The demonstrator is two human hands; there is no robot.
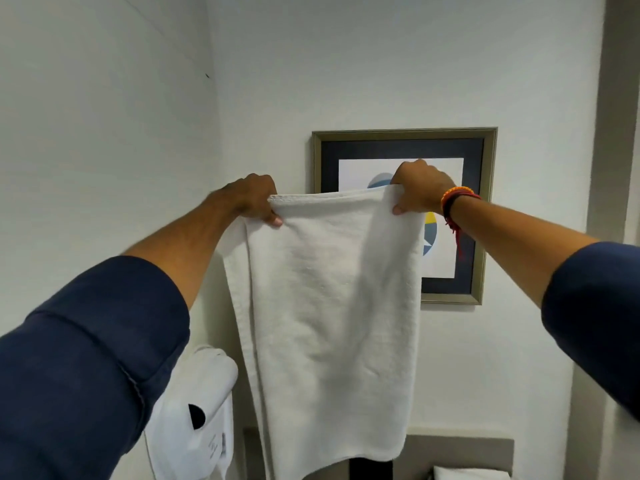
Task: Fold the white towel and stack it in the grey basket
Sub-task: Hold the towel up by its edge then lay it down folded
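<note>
The white towel (pixel 329 323) hangs in the air in front of me, doubled over lengthwise, its lower end reaching near the bottom of the view. My left hand (pixel 251 199) pinches its top left corner. My right hand (pixel 417 188), with an orange and red band at the wrist, grips the top right corner. Both arms are stretched forward and up at about the same height. The grey basket is not in view.
A framed picture (pixel 485 216) hangs on the white wall behind the towel. A white wall fixture (pixel 201 410) sits at lower left, below my left arm. A grey headboard (pixel 460 448) and a white pillow corner (pixel 467 474) show at the bottom right.
</note>
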